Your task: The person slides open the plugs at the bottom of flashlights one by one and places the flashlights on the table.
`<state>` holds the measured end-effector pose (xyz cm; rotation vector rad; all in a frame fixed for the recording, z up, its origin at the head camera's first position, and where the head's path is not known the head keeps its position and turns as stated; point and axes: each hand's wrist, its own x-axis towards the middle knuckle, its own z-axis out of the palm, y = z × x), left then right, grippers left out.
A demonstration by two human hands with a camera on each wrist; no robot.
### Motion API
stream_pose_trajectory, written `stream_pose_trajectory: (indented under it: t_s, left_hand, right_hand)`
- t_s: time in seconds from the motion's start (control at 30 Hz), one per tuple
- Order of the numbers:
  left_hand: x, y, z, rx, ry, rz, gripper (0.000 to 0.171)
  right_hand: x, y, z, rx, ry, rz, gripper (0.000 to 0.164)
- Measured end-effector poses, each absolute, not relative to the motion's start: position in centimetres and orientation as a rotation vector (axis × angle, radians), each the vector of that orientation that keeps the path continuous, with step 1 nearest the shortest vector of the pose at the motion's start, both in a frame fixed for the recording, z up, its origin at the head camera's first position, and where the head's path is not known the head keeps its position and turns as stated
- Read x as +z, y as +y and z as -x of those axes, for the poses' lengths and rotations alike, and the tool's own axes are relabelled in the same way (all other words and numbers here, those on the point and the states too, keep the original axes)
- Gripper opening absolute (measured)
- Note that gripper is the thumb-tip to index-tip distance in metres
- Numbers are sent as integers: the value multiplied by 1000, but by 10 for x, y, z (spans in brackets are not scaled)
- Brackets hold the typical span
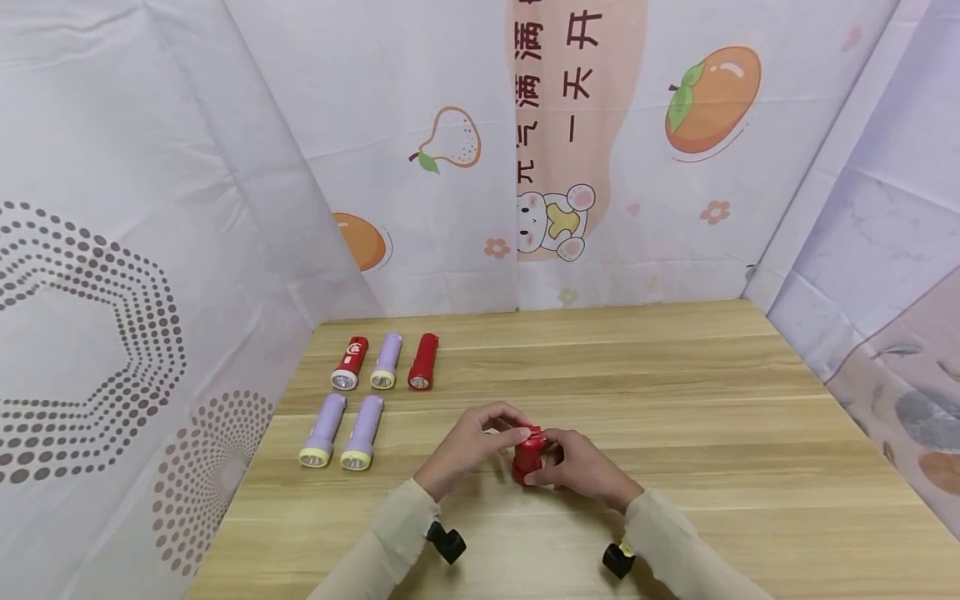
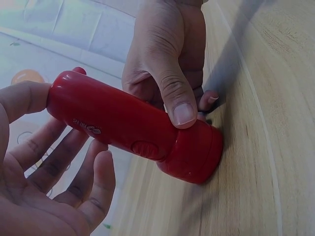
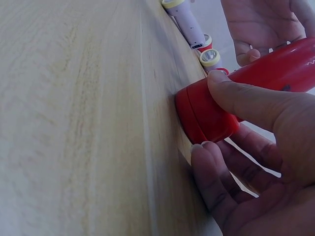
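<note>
A red flashlight (image 1: 528, 458) stands lens-down on the wooden table between both hands. My left hand (image 1: 472, 442) holds its upper end; in the left wrist view the thumb lies against the end of the red barrel (image 2: 118, 115) and fingers reach along its side. Lower down, my right hand (image 1: 588, 471) grips the wide head, with the thumb pressed on it and the fingers curled about the other side. The right wrist view shows the flashlight's head (image 3: 206, 110) touching the tabletop, its lens hidden.
On the table's left lie two lilac flashlights (image 1: 324, 432) side by side. Behind them are a red-and-white flashlight (image 1: 351, 362), another lilac one (image 1: 387, 361) and a plain red one (image 1: 423, 361). Printed curtains (image 1: 450, 208) hang behind the wooden table (image 1: 712, 433) and at both sides.
</note>
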<state>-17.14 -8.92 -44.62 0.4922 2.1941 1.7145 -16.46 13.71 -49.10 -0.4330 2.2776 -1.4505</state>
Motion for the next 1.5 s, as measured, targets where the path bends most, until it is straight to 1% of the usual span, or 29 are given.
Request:
stream_pose_trajectory:
  t_s: [0.37,1.0,1.5]
  left_hand:
    - [-446,-87,172,1710,2193,-474,19]
    - [-446,-85,170,1742,2172,-468,18]
    - [-445,-84,171,1721,2224,-488,13]
  right_hand:
    - [-490,138,164,-1464,2270,439,43]
    - [-491,137,165,-1451,2282,441,44]
    - [-492,137,166,-1412,2333,459,44]
